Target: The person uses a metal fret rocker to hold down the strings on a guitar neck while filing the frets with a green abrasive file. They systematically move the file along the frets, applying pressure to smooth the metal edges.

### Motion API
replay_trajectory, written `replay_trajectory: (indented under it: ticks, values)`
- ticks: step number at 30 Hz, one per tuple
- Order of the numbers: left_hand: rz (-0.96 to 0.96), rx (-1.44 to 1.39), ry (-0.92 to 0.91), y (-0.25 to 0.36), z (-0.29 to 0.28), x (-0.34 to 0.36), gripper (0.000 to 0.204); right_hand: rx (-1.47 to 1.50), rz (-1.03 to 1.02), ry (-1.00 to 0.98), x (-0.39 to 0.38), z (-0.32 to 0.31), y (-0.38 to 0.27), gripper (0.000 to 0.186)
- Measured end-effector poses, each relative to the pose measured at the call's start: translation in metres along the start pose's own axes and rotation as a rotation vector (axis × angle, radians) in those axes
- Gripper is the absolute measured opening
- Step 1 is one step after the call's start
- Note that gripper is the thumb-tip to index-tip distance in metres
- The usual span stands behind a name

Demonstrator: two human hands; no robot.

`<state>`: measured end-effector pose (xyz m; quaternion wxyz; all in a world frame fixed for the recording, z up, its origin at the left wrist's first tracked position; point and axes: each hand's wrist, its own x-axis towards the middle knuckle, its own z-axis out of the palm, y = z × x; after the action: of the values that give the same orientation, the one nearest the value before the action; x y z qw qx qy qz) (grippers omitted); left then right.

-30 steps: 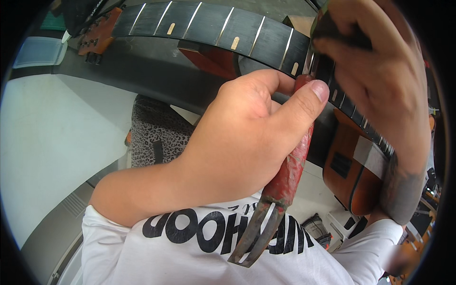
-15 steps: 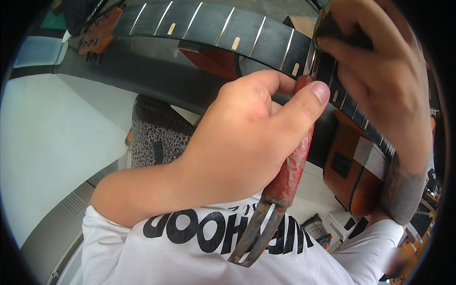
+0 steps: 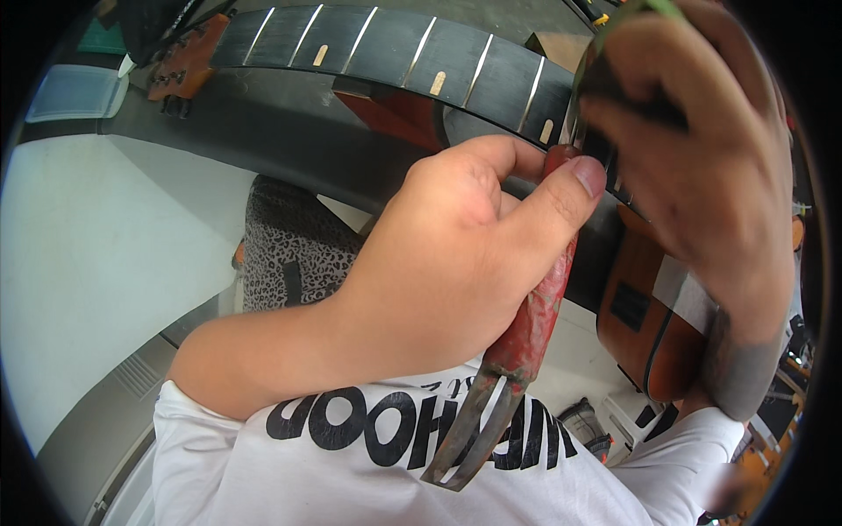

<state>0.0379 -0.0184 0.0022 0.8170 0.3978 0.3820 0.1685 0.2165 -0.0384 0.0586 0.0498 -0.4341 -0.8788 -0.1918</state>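
Note:
My left hand [image 3: 456, 254] is closed on a red wrapped handle [image 3: 535, 324] of a metal tool, whose slotted metal end [image 3: 478, 430] hangs over my shirt. The handle's top lies against the dark guitar fretboard [image 3: 465, 74], which has metal frets and pale inlays. My right hand [image 3: 702, 175], slightly blurred, is curled over a dark object with a green top [image 3: 658, 12] on the fretboard, just beside the tool's upper end; its fingers and shadow hide much of that object. The wooden guitar body [image 3: 636, 307] sits below the neck at the right.
At the left are the headstock [image 3: 184, 57], a clear bluish plastic container [image 3: 74, 95] and a pale surface [image 3: 105, 245]. A dark bench strip [image 3: 219, 123] runs under the neck, with a leopard-print item [image 3: 289, 245] below it. Several small items crowd the right edge.
My right hand and the object in it have shifted slightly downward and blurred a little. My left hand and the red-handled tool have barely moved, dipping very slightly.

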Motion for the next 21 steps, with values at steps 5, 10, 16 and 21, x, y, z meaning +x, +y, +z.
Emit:
replay_trajectory:
  ticks: [5,10,16,21]
  values:
    - [0.011,0.001,-0.03,0.0,0.0,0.0,0.037,-0.024,0.012,-0.016,-0.001,-0.002,-0.002,0.028]
    - [0.012,-0.023,-0.028,0.001,0.0,0.0,0.035,-0.042,0.0,0.004,0.0,0.0,-0.001,0.028]
    - [-0.028,-0.043,-0.069,-0.004,-0.005,-0.003,0.032,-0.065,0.02,-0.033,0.002,-0.005,-0.005,0.03]
    - [-0.006,-0.069,-0.082,-0.011,-0.007,-0.002,0.032,-0.057,0.002,-0.064,0.002,-0.012,-0.011,0.033]
